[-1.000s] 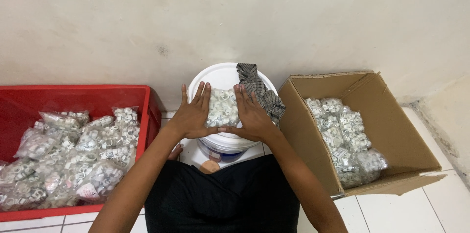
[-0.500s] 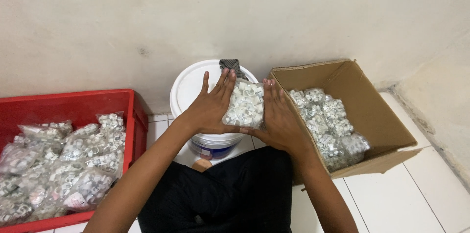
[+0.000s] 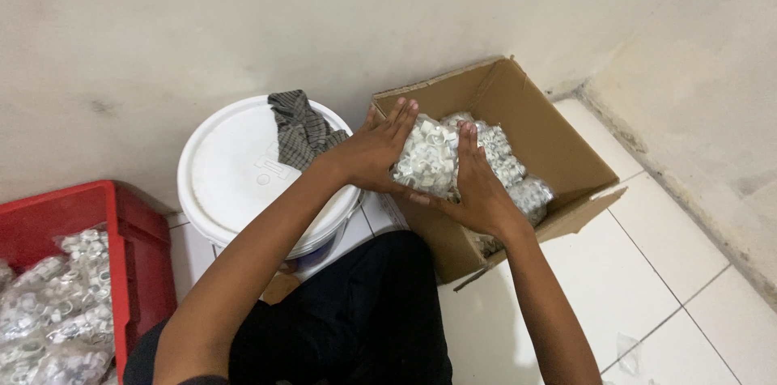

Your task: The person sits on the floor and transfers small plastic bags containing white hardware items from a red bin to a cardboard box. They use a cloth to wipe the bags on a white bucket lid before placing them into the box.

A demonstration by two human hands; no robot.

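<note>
Cradling a clear plastic bag packed with small white plastic rings (image 3: pixel 427 160), the person holds it just over the near left corner of the open brown cardboard box (image 3: pixel 558 142), which already contains more bags of the same kind (image 3: pixel 518 178). The left hand (image 3: pixel 372 152) presses against the bag's left side with fingers spread and extended along its top, while the right hand (image 3: pixel 473 191) cups it from the right and beneath, fingers pointing up along its side. Neither hand is closed into a fist; both are opened wide and clamp the bag between the palms, likely because the loose, lumpy contents would sag if pinched from one side.

Left of the box stands a white plastic bucket with its lid on (image 3: pixel 243 166), a grey checked cloth (image 3: pixel 299 126) draped over its far edge. At the near left, a red plastic crate (image 3: pixel 133 231) holds further bags of white rings (image 3: pixel 57 304). Everything sits on the white tiled floor (image 3: pixel 647 272) against a pale wall.
</note>
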